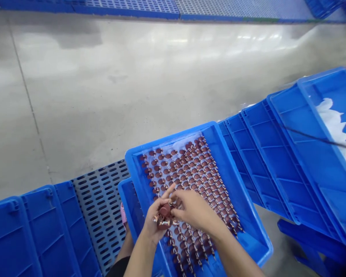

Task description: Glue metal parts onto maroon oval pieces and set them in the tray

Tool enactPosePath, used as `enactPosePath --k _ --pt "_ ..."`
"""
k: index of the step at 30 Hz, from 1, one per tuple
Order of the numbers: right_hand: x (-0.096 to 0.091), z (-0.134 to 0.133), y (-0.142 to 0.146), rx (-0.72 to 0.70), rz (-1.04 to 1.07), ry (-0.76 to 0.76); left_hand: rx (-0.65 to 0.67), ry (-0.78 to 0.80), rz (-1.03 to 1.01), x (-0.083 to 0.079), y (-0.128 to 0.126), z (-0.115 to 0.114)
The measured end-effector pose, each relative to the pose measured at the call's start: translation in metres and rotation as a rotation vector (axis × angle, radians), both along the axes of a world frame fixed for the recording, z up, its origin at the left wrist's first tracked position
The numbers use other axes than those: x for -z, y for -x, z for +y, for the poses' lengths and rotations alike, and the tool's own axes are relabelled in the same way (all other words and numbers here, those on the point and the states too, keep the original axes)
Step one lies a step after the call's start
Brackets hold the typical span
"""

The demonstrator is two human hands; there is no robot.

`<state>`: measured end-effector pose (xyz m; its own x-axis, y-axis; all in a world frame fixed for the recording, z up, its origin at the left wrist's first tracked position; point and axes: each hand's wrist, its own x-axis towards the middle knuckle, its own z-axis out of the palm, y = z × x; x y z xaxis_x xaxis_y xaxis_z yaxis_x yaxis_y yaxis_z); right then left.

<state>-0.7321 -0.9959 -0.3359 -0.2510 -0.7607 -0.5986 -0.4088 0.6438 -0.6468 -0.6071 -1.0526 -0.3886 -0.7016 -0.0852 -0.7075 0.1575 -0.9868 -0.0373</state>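
My left hand (153,223) is closed around a small cluster of reddish-brown round parts (165,210) with shiny metal bits at their edges. My right hand (192,207) reaches in from the right, its thumb and fingers bent together against that cluster. What sits between the right fingertips is too small to make out. Both hands are over a blue plastic crate (233,150). Inside it, long slanting rows of the same brown parts (194,171) lie on a pale sheet, their metal ends lined up along each row.
Another blue crate (125,192) is under the filled one. Stacked blue crates (265,154) lean at the right, the nearest holding white sheets (334,119). More crates (40,227) line the lower left beside a slotted grey platform (100,207). Blue pallets (127,9) edge the far floor.
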Motion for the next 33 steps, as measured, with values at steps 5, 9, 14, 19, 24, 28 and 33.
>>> enactPosePath --k 5,9,14,19,24,28,33 --pt "-0.003 0.009 0.003 0.068 -0.073 0.005 0.034 -0.002 -0.007 -0.005 0.003 0.001" --pt "-0.006 0.015 0.008 0.19 -0.012 0.07 0.079 -0.004 -0.099 -0.006 0.003 0.0" --pt "0.004 0.02 0.01 0.309 -0.021 0.157 0.162 -0.04 -0.245 0.002 0.004 0.005" --pt "0.019 0.023 0.009 0.307 -0.08 0.23 0.209 -0.03 -0.32 0.0 0.006 0.006" --pt "0.023 0.022 0.004 0.325 0.06 0.274 0.173 0.097 -0.343 -0.014 0.014 0.002" --pt "0.024 0.023 -0.008 0.327 0.115 0.256 0.152 0.185 -0.362 -0.015 0.017 0.003" --pt "0.031 0.019 -0.009 0.357 0.198 0.237 0.111 0.207 -0.358 -0.012 0.014 0.001"
